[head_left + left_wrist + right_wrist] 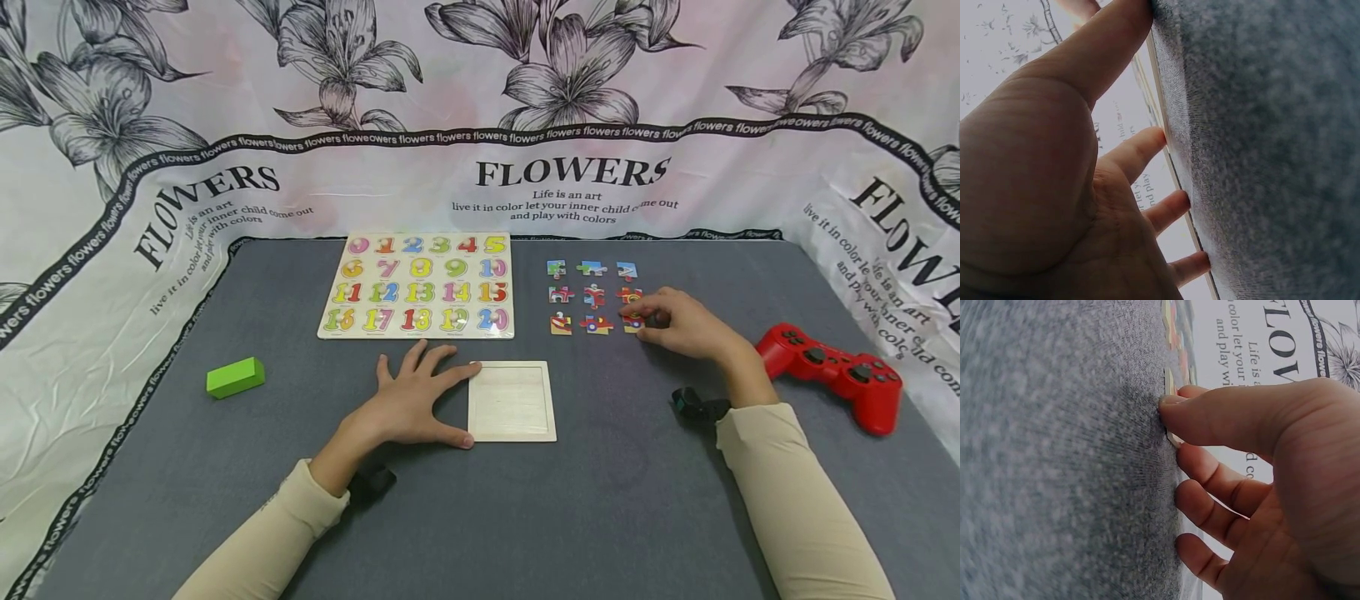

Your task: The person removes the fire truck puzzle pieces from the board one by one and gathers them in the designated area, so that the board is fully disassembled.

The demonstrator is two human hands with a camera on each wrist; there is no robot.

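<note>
My left hand (412,404) is spread flat on the table, its thumb and index finger touching the left side of a square wooden puzzle tray (512,403). The tray's inside is bare light wood. Over to the right, my right hand (686,325) pinches the bottom-right jigsaw piece (632,323) between thumb and index finger. This piece (1174,439) lies at table level in the right wrist view, mostly covered by the fingers. The other jigsaw pieces (595,297) lie in three rows, picture side up, just left of that hand.
A number puzzle board (417,285) lies behind the tray. At the far left is a green block (236,377). A red game controller (832,375) rests beside the right forearm. White flower-printed cloth (570,187) rises along the grey table's (600,517) back edge.
</note>
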